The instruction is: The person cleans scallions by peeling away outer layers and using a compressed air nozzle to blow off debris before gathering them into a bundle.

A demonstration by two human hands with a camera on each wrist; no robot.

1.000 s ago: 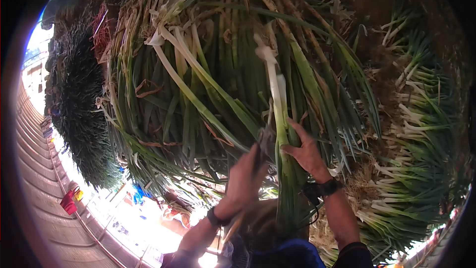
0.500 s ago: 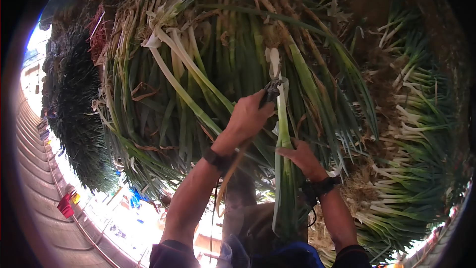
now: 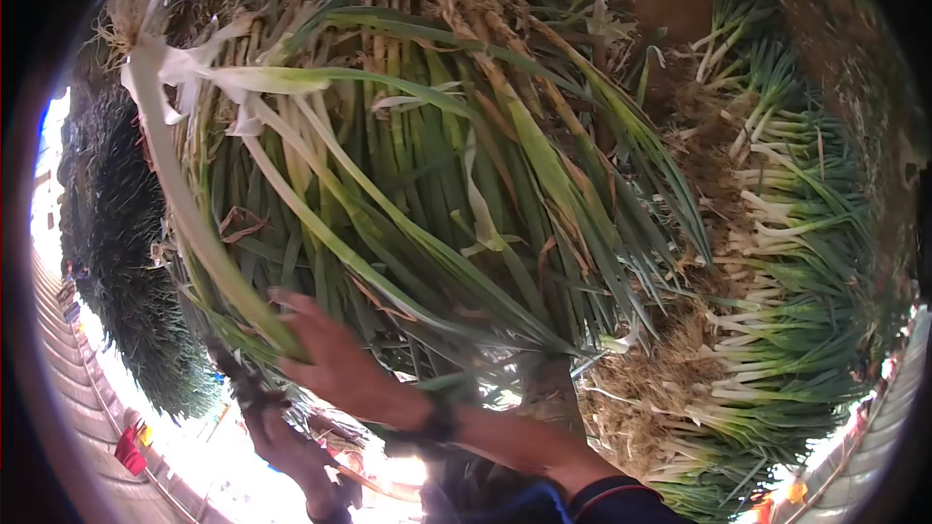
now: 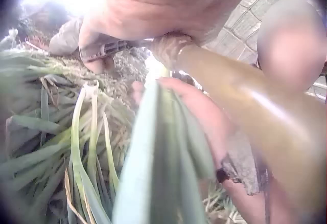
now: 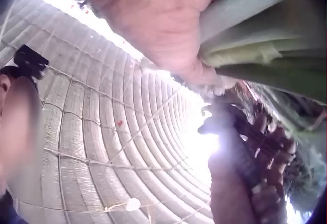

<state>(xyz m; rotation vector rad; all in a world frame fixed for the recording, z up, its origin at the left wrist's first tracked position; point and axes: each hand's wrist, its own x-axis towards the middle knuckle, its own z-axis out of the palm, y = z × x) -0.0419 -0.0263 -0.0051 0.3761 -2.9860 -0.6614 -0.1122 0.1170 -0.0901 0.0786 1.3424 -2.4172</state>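
At the left of the head view my right hand (image 3: 345,369) grips a long green onion (image 3: 183,184), its root end up and pale torn skin (image 3: 184,68) around its top. My left hand (image 3: 291,446), in shadow lower left, holds a dark air gun (image 3: 238,369) beside the stalk's lower part. That air gun and the curled left fingers (image 5: 271,152) also show in the right wrist view. A tan hose (image 4: 245,86) crosses the left wrist view beneath the left hand. Green leaves (image 4: 166,157) come from the right hand's grasp there.
A large heap of green onions (image 3: 437,165) lies right in front, several stalks bent over it. At the right stands a long row of pale-stemmed onions (image 3: 777,243). A dark green pile (image 3: 112,233) is at far left. A ribbed roof (image 5: 102,116) arches overhead.
The right hand has swung across to the left, where it now holds the onion. From beside the stalk in the middle, my left hand has moved down and left with the air gun.
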